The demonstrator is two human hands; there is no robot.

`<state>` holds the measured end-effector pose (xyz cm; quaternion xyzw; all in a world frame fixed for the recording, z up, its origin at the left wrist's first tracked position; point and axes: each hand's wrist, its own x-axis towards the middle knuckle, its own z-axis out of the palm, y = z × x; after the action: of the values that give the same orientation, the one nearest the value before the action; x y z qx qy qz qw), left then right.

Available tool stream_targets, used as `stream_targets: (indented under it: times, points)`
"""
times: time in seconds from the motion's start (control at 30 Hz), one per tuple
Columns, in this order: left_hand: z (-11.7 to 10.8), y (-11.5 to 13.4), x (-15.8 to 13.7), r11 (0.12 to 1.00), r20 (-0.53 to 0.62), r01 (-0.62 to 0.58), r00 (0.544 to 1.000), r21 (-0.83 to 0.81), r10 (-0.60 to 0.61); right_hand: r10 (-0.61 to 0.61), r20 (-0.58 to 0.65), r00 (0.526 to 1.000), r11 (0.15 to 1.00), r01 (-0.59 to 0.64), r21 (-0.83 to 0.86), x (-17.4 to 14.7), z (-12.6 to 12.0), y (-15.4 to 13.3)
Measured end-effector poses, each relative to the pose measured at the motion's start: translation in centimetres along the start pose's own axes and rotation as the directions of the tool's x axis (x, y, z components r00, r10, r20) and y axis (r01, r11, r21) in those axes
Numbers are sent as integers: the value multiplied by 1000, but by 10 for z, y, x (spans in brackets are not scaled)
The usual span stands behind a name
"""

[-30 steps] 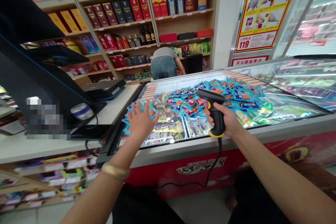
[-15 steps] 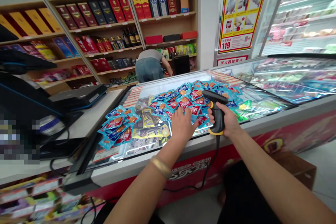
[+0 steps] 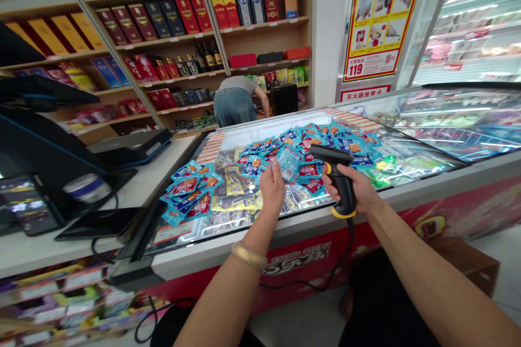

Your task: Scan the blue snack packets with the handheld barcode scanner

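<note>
Left hand pinches one snack packet | right hand grips scanner | risk: your loose pinch may drop it into the pile.

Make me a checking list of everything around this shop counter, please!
Surface: freezer lid, glass, packets spread over it.
Job's things: one blue packet lifted; scanner aimed toward it.
Clutter: small pile apart at the left; big pile behind.
Grippers: left hand pinches the packet; right hand grips the scanner.
Cables: scanner cable hangs down the front.
Surroundings: till, boxed shelves, a person bending.
</note>
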<state>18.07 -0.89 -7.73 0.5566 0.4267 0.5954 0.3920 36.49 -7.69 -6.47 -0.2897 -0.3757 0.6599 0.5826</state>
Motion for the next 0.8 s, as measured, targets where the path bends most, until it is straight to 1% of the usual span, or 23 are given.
stream_targets:
  times: [0.03, 0.1, 0.13, 0.2, 0.33, 0.53, 0.7, 0.8]
  points:
    - [0, -1, 2, 992, -14, 40, 999, -118, -41, 23, 26, 999, 999, -23, -29, -1, 0, 0]
    - [0, -2, 5, 954, -48, 69, 995, -291, -86, 65, 57, 996, 994, -60, -92, -1, 0, 1]
    - [0, -3, 6, 937, -68, 71, 993, -341, -100, 87, 64, 994, 990, -78, -121, -1, 0, 2]
    - [-1, -4, 8, 920, -106, 62, 988, -387, -111, 126, 70, 990, 981, -113, -160, -1, 0, 2]
    - [-1, -4, 9, 924, -110, 44, 990, -380, -93, 163, 65, 985, 971, -148, -189, 1, 2, 2]
    - [0, 0, 7, 938, -88, 40, 993, -344, -75, 156, 68, 985, 973, -141, -185, 3, 2, 4]
    - [2, -2, 8, 965, -84, 50, 994, -256, -74, 163, 51, 985, 971, -151, -187, 2, 2, 3]
    - [2, -5, 7, 985, -76, 32, 996, -169, -45, 149, 42, 988, 973, -139, -182, 0, 2, 1]
